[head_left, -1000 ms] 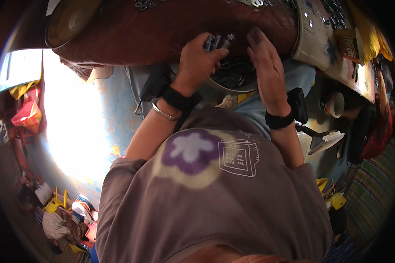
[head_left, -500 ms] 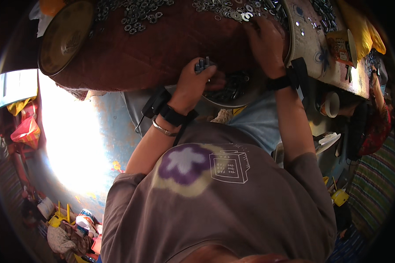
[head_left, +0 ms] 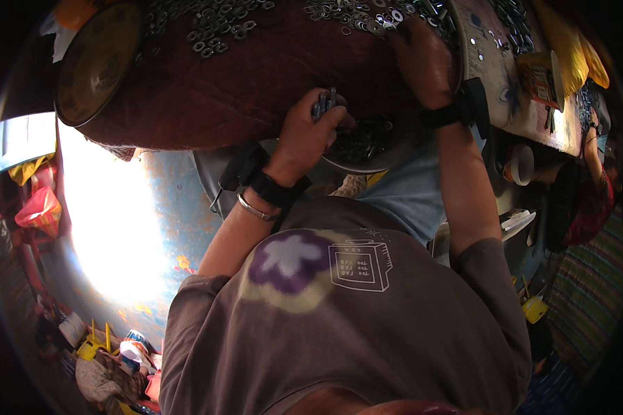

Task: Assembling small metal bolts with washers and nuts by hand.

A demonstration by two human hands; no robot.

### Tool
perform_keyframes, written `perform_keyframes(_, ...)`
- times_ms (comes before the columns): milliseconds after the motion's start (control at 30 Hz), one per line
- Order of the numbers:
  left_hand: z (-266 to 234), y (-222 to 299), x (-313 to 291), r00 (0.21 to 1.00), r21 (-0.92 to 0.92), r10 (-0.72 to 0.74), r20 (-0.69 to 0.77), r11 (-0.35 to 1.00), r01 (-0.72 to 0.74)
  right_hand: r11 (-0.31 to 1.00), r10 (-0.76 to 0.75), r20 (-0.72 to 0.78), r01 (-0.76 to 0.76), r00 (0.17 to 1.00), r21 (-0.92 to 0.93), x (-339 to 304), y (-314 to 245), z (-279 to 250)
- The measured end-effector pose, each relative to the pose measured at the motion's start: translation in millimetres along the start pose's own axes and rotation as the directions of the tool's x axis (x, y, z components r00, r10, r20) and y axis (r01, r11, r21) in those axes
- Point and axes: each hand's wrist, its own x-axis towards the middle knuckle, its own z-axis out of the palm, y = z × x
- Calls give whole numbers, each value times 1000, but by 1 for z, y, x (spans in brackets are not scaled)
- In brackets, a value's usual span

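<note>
Clutching a small bundle of grey metal bolts [head_left: 324, 105], the left hand [head_left: 303, 130] was curled nearly closed near the front edge of the dark red worktop [head_left: 256, 83], its thumb pressed across the bundle and the ends poking up. The right hand [head_left: 426, 66] reached over the far right part, fingers partly bent among loose washers [head_left: 374, 26]; whether it had pinched one could not be told, as its dark fingertips hid the contact. A pile of nuts [head_left: 218, 29] lay left of the washers, and a metal bowl [head_left: 367, 168] with dark metal pieces [head_left: 367, 142] sat below the worktop's edge, just beside the left hand.

The bolts looked stiff, light singly and hard to damage, though smooth shanks could slide against one another; a wrap around the shanks with the thumb across seemed the surest hold. The washers, thin and flat, probably called for a fingertip pinch at the rim.
</note>
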Motion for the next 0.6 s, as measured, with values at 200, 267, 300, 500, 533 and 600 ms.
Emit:
perform_keyframes(200,-4,7,2,998,80,35,-45,996,-32,998,33,-16,-32,999,53,-1,1,-5)
perform_keyframes(267,-4,11,-1,998,35,27,-60,999,-25,992,-8,-83,18,997,125,-7,-7,-9)
perform_keyframes(300,-4,12,-2,997,30,30,-66,999,-28,982,-35,-75,48,997,182,-13,-14,-13)
perform_keyframes(500,-2,11,-6,994,87,65,-92,995,-57,794,-102,36,59,994,604,-63,-61,-11)
perform_keyframes(533,-2,10,-6,995,83,70,-75,994,-64,791,-87,93,12,992,612,-68,-66,-14)
perform_keyframes(600,-4,9,-7,996,78,73,-53,995,-69,788,-108,98,26,989,615,-73,-69,-11)
